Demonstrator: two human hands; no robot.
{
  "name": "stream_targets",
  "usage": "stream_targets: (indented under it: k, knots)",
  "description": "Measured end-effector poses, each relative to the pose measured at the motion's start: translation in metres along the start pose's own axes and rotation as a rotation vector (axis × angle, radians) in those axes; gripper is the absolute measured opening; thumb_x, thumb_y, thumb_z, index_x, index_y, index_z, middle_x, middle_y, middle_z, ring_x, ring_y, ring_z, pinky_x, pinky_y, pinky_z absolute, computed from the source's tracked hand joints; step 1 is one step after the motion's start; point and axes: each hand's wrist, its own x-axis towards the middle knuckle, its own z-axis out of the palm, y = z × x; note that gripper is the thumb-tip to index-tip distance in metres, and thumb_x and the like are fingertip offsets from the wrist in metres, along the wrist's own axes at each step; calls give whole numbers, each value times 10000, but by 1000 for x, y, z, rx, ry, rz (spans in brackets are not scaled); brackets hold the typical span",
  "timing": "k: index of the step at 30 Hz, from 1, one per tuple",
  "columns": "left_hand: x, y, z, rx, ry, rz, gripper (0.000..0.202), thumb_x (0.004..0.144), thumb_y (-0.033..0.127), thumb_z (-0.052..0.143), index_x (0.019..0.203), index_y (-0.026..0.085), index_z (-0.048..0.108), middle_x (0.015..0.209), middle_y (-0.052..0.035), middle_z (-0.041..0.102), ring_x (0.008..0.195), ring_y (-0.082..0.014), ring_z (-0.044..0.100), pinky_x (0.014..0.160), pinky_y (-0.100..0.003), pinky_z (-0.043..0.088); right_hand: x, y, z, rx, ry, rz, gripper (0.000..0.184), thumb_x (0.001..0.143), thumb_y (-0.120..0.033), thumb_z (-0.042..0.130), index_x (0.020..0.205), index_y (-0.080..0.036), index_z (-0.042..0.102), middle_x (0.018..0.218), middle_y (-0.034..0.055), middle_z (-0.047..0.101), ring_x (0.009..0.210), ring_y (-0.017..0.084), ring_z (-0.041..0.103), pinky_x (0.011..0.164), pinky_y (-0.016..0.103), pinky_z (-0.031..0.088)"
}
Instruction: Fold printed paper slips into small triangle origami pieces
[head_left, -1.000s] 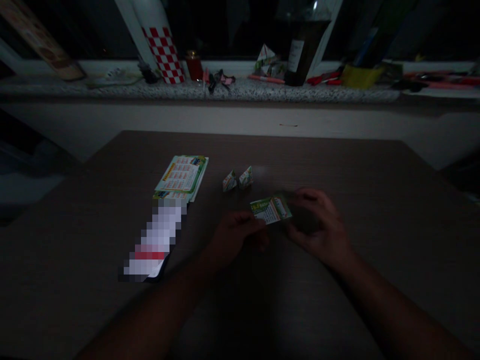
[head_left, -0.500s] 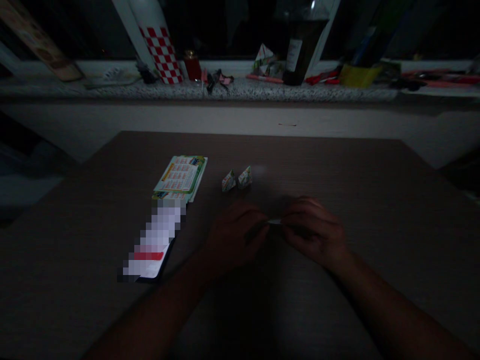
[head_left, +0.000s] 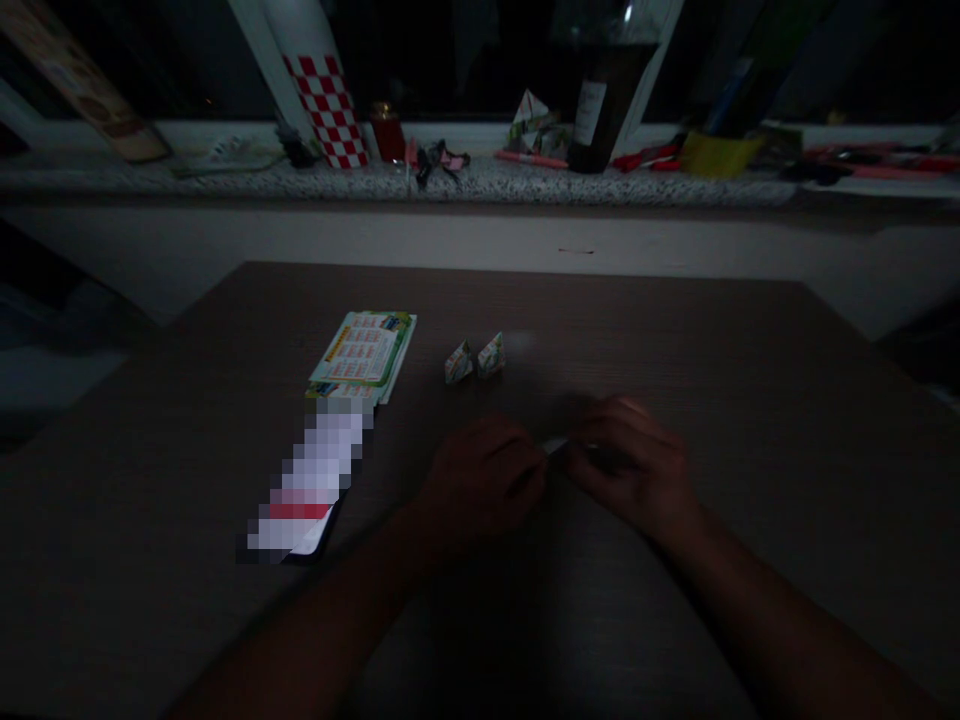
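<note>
Between my two hands, low over the table, a small piece of pale folded paper (head_left: 555,445) shows as a thin strip. My left hand (head_left: 491,470) pinches its left end with the fingers closed. My right hand (head_left: 630,455) has its right end between thumb and fingers. Most of the paper is hidden by the fingers, and the light is dim. Just beyond the left hand stand two small folded paper pieces, one on the left (head_left: 458,363) and one on the right (head_left: 491,356), both with printed patterns.
A stack of printed calendar cards (head_left: 360,350) lies left of the folded pieces. Nearer me is a phone (head_left: 319,480) with a lit, blurred screen. Behind the table (head_left: 675,330), a granite windowsill (head_left: 480,185) carries a checkered bottle (head_left: 330,110), a dark bottle (head_left: 592,115) and clutter.
My left hand has turned and shifted slightly right and down. The paper strip between the hands now slants, its right end higher. The right hand has barely moved.
</note>
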Motion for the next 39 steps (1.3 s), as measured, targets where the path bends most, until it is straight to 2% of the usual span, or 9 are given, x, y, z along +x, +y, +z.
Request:
stream_targets:
  k: [4,8,10,13,16,22,27,34,39]
  knots:
    - [-1,-2,-7,-70,19,-58,143,843,201,547,765,183,665,780,-55,662,745,-154,591,693,-278,454,0,12,-10,-54,71,125,100,761,-155,634,705,-229,595,677,17,633,642,187,605,615,333,471]
    - [-2,-5,-10,-202,127,-213,97,813,211,597,743,173,653,764,-42,659,719,-138,605,667,-254,457,-5,23,-16,-65,155,270,76,795,-189,631,732,-226,610,723,23,657,672,195,626,643,328,485]
    - [-1,-5,-9,-302,167,-334,80,797,216,618,735,175,646,768,-28,668,721,-137,612,676,-250,463,-7,23,-14,3,85,314,30,811,-219,629,841,-225,634,801,28,678,733,200,645,689,339,508]
    - [1,-3,-5,-474,141,-559,69,788,233,633,763,172,653,753,-14,675,717,-140,616,669,-243,467,-11,16,-4,161,12,350,184,804,-247,657,987,-226,638,932,42,706,859,211,668,771,349,528]
    - [2,0,0,-606,68,-695,108,784,264,641,801,158,653,748,-12,668,701,-140,610,643,-232,463,-13,10,6,310,23,452,243,776,-236,696,1008,-218,627,857,29,715,759,182,681,706,314,548]
    - [1,1,7,-612,-117,-699,203,830,339,584,810,155,668,716,-9,653,656,-134,578,581,-222,408,-14,2,11,407,45,545,329,747,-226,711,1057,-210,601,751,2,679,648,144,647,609,263,531]
    - [2,5,8,-520,-123,-680,194,824,324,586,775,163,682,681,3,655,618,-128,566,562,-222,381,-15,-2,14,315,-38,538,392,720,-217,705,1098,-219,600,749,2,665,576,129,607,500,228,481]
    - [1,-3,9,-574,-138,-704,212,830,344,577,783,162,674,673,10,636,618,-121,547,558,-214,378,-18,12,13,246,-56,539,458,712,-222,714,1140,-224,550,734,-18,656,640,144,623,619,266,504]
    - [3,-18,8,-676,-115,-789,217,800,346,604,731,146,649,608,25,571,547,-97,487,514,-207,341,-16,18,13,348,-20,597,422,728,-206,700,1115,-208,532,682,-30,649,606,132,617,629,271,506]
